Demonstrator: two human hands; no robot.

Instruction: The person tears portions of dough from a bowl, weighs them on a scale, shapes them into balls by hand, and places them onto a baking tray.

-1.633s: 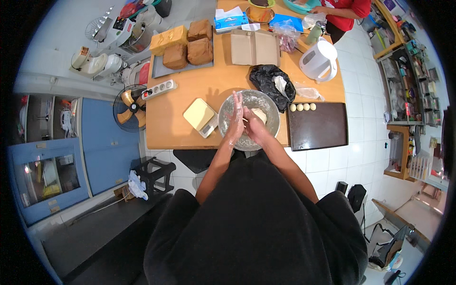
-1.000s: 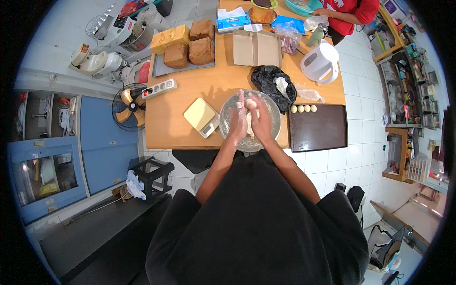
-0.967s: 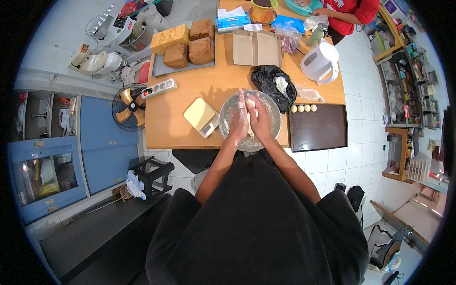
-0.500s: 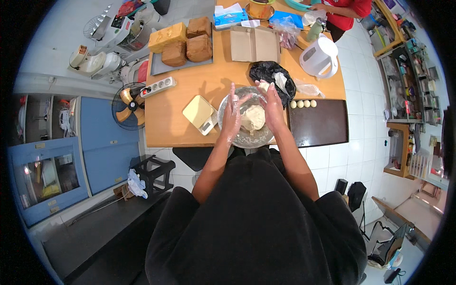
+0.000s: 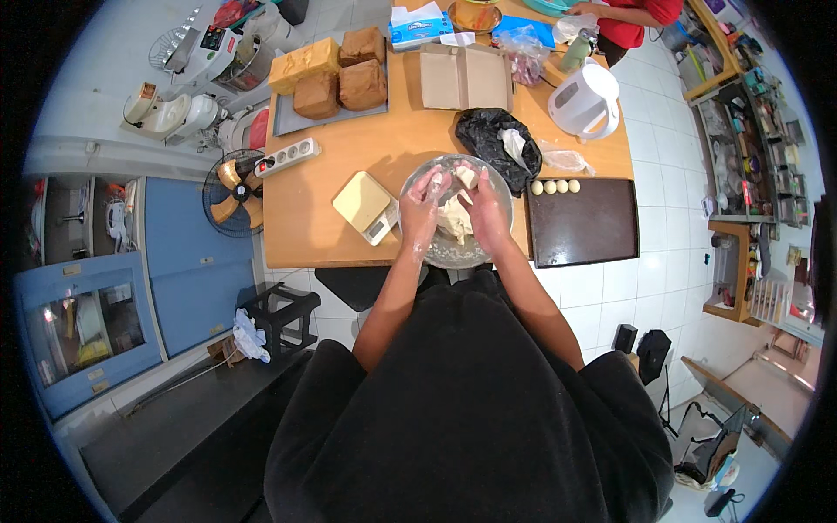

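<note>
A see-through bowl (image 5: 452, 258) sits at the table's near edge, with a pale, lumpy mass of dough (image 5: 454, 218) in it. My left hand (image 5: 420, 212) is over the bowl's left side, its fingers curled in, with whitish smears on them. Whether anything lies inside those fingers I cannot make out. My right hand (image 5: 490, 218) is over the bowl's right side, thumb and fingers closed around a small piece of dough (image 5: 466, 178). Left of the bowl is a cream kitchen scale (image 5: 361, 204). On the right, several dough balls (image 5: 555, 186) line the far edge of a dark baking tray (image 5: 582, 228).
A black plastic bag (image 5: 485, 139) touches the area behind the bowl. Farther back are an opened cardboard box (image 5: 466, 78), a white kettle (image 5: 582, 102), and bread loaves (image 5: 316, 93) on a tray. A power strip (image 5: 289, 157) lies at left. Another person's arm (image 5: 623, 13) reaches in at far right.
My hands have come lower into the bowl and nearer to me. The left fingers, stretched out before, are now curled. The small piece of dough has moved down and left with my right hand.
</note>
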